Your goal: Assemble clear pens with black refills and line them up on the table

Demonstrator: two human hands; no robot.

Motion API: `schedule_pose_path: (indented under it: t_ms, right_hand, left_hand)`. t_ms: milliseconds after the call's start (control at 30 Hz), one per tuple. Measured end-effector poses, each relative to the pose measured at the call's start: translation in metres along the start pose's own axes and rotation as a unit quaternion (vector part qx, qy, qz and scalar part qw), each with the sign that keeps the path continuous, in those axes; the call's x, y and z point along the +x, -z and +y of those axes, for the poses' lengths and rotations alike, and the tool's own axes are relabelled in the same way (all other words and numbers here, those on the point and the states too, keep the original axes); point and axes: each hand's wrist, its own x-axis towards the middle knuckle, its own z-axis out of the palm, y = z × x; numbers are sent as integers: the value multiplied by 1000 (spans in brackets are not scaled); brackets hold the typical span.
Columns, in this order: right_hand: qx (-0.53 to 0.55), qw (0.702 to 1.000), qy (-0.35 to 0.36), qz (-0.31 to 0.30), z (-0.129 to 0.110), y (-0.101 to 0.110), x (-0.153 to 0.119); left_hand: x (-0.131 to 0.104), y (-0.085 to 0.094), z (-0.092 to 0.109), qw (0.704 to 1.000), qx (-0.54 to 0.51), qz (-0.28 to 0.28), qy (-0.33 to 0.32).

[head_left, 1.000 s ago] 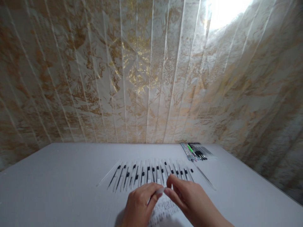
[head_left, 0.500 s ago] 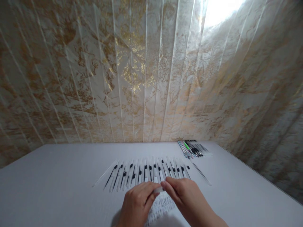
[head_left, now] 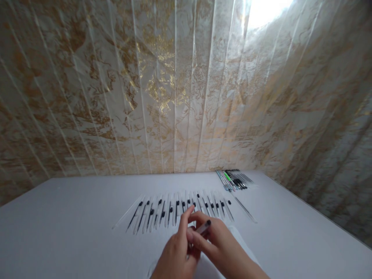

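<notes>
Clear plastic pen [head_left: 202, 228] with a black tip sits pinched between both hands: left hand [head_left: 177, 252] and right hand [head_left: 216, 246] close their fingers around it, above the white table [head_left: 72, 232], near the row of pens [head_left: 177, 209].

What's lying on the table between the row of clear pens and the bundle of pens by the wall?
In the head view, one lone pen lies slanted between the row of clear pens and the bundle of pens; otherwise bare table.

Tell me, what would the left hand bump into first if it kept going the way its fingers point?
Probably the row of pens just ahead of the left hand on the table, though depth is hard to judge.
</notes>
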Motion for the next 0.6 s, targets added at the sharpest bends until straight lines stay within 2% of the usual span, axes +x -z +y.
schedule_pose_path:
  t_ms: [67, 100, 167, 200, 267, 333, 367, 433, 467, 533, 600]
  right_hand:
    - [83, 996, -20, 16, 1, 1, 1]
    - [122, 991, -35, 38, 0, 3, 1]
    - [184, 978, -57, 82, -4, 9, 1]
    - [200, 974, -64, 90, -7, 12, 1]
    - [209, 973, -76, 63, -13, 15, -1]
    - [210, 974, -80, 24, -18, 17, -1]
    - [205, 976, -72, 28, -18, 19, -1]
    - [198, 976, -48, 82, -16, 24, -1]
    - [206, 971, -40, 113, -14, 29, -1]
    - [241, 960, -42, 140, -7, 40, -3]
    - [266, 953, -64, 132, 3, 49, -8]
  left_hand:
    - [0, -1, 4, 992, -113, -60, 24]
    - [1, 0, 6, 978, -178, -102, 41]
    - [4, 3, 11, 923, -317, -195, 96]
    - [5, 4, 15, 892, -381, -209, 128]
    - [8, 3, 20, 838, -468, -211, 183]
    - [10, -1, 23, 810, -506, -177, 237]
    - [10, -4, 22, 803, -513, -148, 265]
    - [9, -10, 16, 807, -500, -70, 306]
    - [9, -11, 11, 821, -479, -35, 309]
    - [8, -12, 0, 869, -405, 6, 284]
    - [8, -13, -11, 925, -302, 11, 232]
